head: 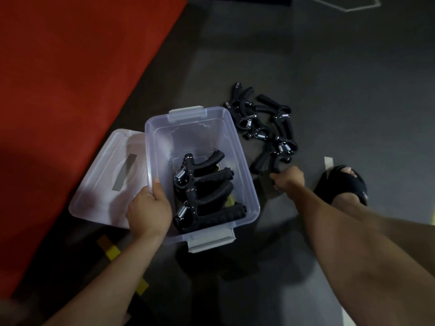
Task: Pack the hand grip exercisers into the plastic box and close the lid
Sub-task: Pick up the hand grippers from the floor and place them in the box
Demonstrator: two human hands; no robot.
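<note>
On the floor, box: plastic box [244,184] sitting open on the dark floor [329,78]; two exercisers [202,184] lying inside
Lid: lid [103,175] lying just left of it, touching
Left hand: left hand [150,208] gripping the near-left rim
Right hand: right hand [288,180] curling round one exerciser [270,158] at the pile's near edge
Pile: loose pile [263,118] lying right of the box

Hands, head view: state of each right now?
Left hand: grips the plastic box rim.
Right hand: grips a hand grip exerciser on the floor.
</note>
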